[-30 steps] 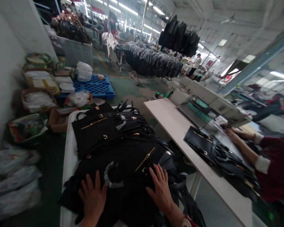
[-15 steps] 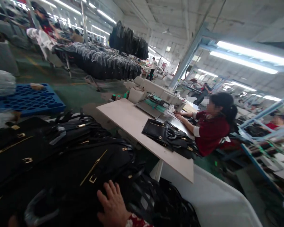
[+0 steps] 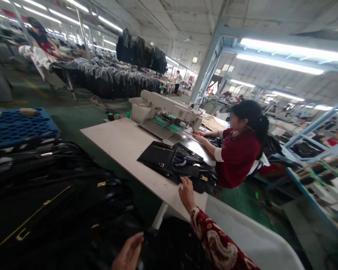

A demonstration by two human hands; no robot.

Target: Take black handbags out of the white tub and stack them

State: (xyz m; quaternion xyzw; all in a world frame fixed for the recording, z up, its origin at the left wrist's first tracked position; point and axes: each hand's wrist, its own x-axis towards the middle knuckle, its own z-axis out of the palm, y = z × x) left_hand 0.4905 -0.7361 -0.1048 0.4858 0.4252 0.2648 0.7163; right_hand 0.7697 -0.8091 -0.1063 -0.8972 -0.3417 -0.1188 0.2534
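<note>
Black bags with gold-coloured zips and buckles lie on a pale work table, in front of a seated co-worker. My right hand, in a red patterned sleeve, reaches to their near edge. Its fingers are loosely bent and apart from the thumb, with no grip visible. Lower down, my left hand is over dark material, its fingers stretched out and somewhat blurred; the bottom of the frame cuts it off. A large heap of similar black bags with gold fittings fills the lower left.
The pale table carries a big sewing machine, where the co-worker in dark red has both hands. A whitish curved surface borders the lower right. A blue pallet lies on the floor at left, with racks of dark garments behind.
My right hand has left the heap and moved up and right to the bags on the table. My left hand has come in from the lower left. The view has shifted right.
</note>
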